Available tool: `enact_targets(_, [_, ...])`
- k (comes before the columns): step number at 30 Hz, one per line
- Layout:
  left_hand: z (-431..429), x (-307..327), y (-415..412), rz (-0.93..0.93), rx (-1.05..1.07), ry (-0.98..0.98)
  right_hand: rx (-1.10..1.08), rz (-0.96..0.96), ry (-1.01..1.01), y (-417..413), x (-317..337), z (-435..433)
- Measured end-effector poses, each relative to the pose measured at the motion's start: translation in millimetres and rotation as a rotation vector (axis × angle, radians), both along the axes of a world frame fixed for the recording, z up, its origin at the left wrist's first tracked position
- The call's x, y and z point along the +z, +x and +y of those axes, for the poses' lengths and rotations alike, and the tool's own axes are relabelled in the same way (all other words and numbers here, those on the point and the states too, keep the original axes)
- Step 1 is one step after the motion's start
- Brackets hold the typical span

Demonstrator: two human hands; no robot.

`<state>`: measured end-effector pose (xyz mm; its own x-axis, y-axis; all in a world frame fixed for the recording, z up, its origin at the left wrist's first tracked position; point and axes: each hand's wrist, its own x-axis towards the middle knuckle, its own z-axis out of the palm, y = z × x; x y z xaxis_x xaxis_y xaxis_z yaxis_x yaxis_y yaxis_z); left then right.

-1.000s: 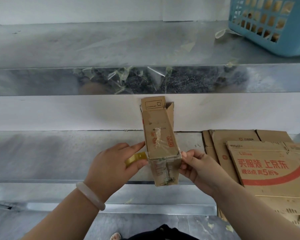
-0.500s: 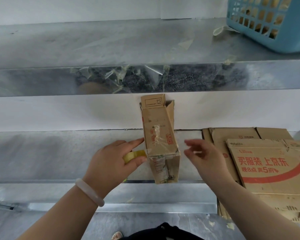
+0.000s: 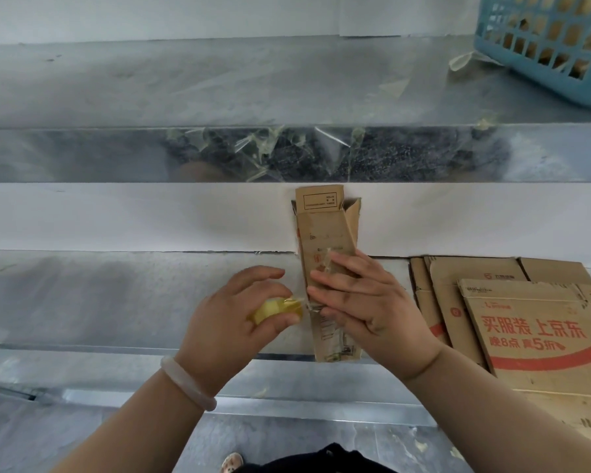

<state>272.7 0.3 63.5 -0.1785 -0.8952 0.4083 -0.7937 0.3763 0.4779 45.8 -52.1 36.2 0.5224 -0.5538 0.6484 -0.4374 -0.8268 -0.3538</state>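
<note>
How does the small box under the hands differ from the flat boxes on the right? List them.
The small box is folded into shape, its far flaps open; the flat boxes lie collapsed in a stack. The small box is narrow with faint print; the flat boxes are wider, the top one with big red lettering. The right hand presses the small box; nothing touches the flat boxes. Both are brown cardboard.

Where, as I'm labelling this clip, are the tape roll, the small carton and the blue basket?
tape roll [image 3: 277, 310], head view, yellow side of the roll.
small carton [image 3: 325, 230], head view, upper front panel.
blue basket [image 3: 556, 78], head view, lower wall band.
</note>
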Motion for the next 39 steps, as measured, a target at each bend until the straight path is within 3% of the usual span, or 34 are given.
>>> enact_targets(6, [4,-11,5,-0.090,-0.027,-0.129,-0.001,-0.002,0.014,-1,1,0])
enact_targets(10, [0,-9,5,-0.189,-0.042,-0.106,0.001,-0.007,0.018,-2,1,1])
enact_targets(15, [-4,-2,4,-0.141,-0.104,-0.024,0.007,-0.007,0.022,-3,2,1])
enact_targets(22, [-24,19,-5,-0.136,-0.209,0.044,-0.187,0.169,-0.226,-12,13,16])
enact_targets(25, [-32,24,-1,-0.186,-0.261,0.088,-0.186,0.110,-0.264,-5,21,53])
enact_targets(27, [-36,25,2,-0.212,-0.297,0.102,-0.059,0.151,-0.162,11,13,80])
enact_targets(29, [-39,25,4,-0.217,-0.319,0.100,0.029,0.310,0.023,37,-15,95])
enact_targets(33, [-43,25,8,-0.227,-0.376,0.113,-0.115,0.525,0.450,99,-64,80])
enact_targets(37, [-47,24,9,-0.247,-0.414,0.103,-0.225,0.770,0.498,154,-85,45])
enact_targets(39, [-49,23,10,-0.248,-0.428,0.100,-0.294,0.789,0.475,168,-99,33])
